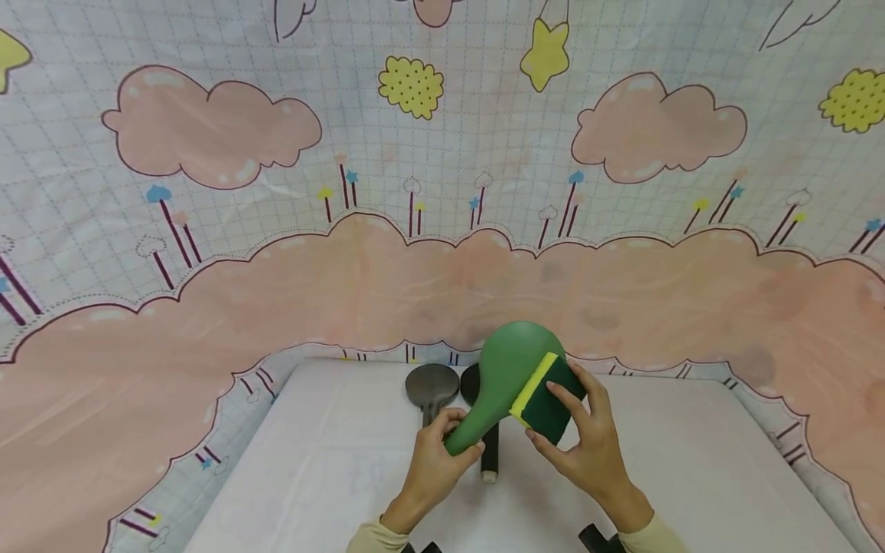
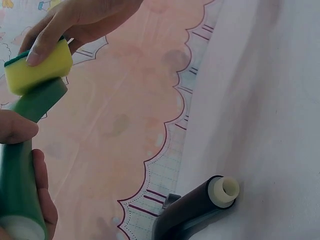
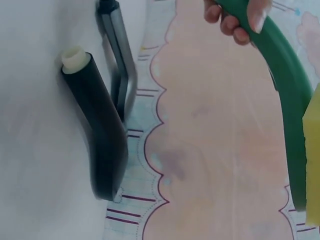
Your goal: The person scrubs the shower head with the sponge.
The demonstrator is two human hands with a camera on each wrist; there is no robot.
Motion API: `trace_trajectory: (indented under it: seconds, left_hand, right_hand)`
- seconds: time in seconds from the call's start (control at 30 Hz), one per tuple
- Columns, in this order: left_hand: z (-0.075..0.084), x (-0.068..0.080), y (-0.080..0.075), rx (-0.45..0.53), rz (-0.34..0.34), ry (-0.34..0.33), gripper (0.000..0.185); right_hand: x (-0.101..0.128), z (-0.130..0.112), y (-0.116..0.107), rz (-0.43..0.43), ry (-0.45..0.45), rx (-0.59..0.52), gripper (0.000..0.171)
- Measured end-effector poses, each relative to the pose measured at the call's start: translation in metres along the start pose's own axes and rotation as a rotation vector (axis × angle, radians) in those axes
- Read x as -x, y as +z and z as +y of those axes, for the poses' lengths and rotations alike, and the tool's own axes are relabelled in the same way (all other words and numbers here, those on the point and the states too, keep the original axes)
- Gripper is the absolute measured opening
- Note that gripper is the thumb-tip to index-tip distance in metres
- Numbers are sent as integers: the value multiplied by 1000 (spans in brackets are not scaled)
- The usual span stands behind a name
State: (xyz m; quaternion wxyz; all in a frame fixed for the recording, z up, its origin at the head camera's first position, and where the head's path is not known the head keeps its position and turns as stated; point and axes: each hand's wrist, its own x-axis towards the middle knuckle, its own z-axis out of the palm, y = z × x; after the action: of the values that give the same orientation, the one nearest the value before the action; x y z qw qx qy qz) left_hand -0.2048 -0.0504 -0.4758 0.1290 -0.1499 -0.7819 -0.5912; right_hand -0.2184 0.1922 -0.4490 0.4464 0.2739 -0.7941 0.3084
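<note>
Left hand (image 1: pixel 435 457) gripping green ladle (image 1: pixel 508 384), black handle's cream tip (image 2: pixel 223 190) wrist-view only

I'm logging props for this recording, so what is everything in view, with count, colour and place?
green ladle: 1, green, held up over the table's middle, bowl's rounded back toward the camera.
sponge: 1, yellow with a dark green scouring side, pressed against the ladle's bowl.
dark ladles: 2, dark grey and black, lying on the table behind the hands; the black handle has a cream end cap.
table: 1, covered in white, in the lower middle.
backdrop cloth: 1, pink clouds, yellow stars, grid pattern, behind and around the table.
left hand: 1, grips the green ladle's handle.
right hand: 1, holds the sponge.
sleeves: 2, cream, at the bottom edge.
</note>
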Motion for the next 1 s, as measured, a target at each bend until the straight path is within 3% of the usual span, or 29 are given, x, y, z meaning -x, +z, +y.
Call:
trace_trajectory:
  seconds: [0.47, 0.7, 1.0]
  left_hand:
    - [3, 5, -4, 3, 5, -16, 38]
    - [3, 7, -7, -23, 17, 25, 37]
    - [-1, 11, -8, -74, 2, 63, 34]
  right_hand:
    - [0, -9, 3, 1, -53, 8, 67]
    - [-6, -4, 0, 1, -14, -2, 70]
    - [-9, 7, -11, -61, 90, -22, 70]
